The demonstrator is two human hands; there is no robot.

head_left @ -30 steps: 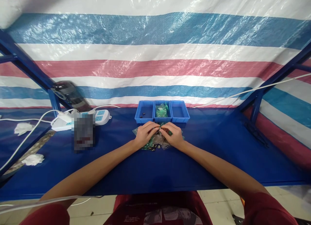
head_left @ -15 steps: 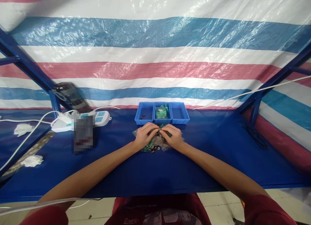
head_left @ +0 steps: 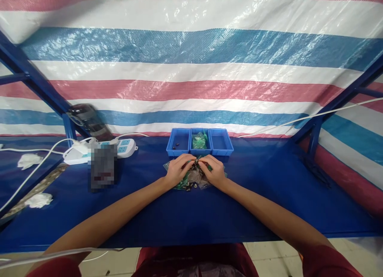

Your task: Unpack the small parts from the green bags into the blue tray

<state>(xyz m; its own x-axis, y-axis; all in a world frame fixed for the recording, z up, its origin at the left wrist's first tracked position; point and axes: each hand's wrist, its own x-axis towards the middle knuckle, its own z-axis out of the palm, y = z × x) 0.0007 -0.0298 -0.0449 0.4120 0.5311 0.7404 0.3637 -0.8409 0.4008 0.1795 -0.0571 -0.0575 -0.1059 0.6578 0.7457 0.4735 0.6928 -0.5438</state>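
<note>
The left hand (head_left: 177, 171) and right hand (head_left: 214, 173) held their fingertips close together over the plastic bags (head_left: 195, 176) on the tabletop (head_left: 191, 215); whether they pinched anything could not be told. The bags looked light, limp and slippery, probably best gripped by an edge.

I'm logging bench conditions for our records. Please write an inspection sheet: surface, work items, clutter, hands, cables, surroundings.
Surface: blue tabletop, glossy.
Work items: small dark parts and plastic bags at the hands; beyond them, three blue trays, the left holding small parts, the middle a greenish bag.
Clutter: left, crumpled white pieces, pixelated object, dark bottle-like object; right, dark item.
Left hand: fingertips together over the parts; anything held too small to tell.
Right hand: same.
Cables: white cables and power strip at left; white cord at right.
Surroundings: striped sheet, blue frame; other people: nothing seen.
</note>
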